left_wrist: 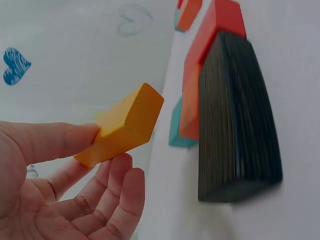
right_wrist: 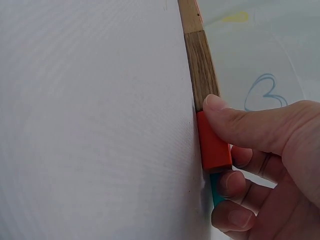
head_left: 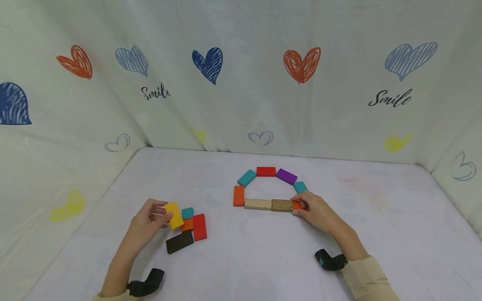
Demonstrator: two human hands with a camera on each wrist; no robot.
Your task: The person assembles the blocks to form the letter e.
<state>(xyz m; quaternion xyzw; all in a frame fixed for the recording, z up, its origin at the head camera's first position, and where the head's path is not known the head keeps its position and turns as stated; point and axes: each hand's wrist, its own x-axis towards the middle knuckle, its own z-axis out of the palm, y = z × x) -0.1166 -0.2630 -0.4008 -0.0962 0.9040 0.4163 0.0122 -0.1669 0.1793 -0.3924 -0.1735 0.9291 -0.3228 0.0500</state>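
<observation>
My left hand (head_left: 144, 223) pinches a yellow block (head_left: 174, 215) between thumb and fingers, lifted off the table in the left wrist view. Just right of it sits a cluster: a teal block (head_left: 187, 213), an orange block (head_left: 187, 225), a red block (head_left: 200, 227) and a dark, wood-grained block (left_wrist: 235, 120). My right hand (head_left: 314, 211) grips an orange-red block (right_wrist: 215, 142) that lies against the end of a brown wooden block (head_left: 282, 205). A pale wooden block (head_left: 257, 204) continues that straight row leftward.
An arch of blocks rises behind the wooden row: orange (head_left: 239, 196), teal (head_left: 247, 178), red (head_left: 266, 172), purple (head_left: 286, 176) and another teal block (head_left: 300, 187) beside the right fingers. A white table (head_left: 241, 259) meets a curtain (head_left: 241, 104) printed with hearts.
</observation>
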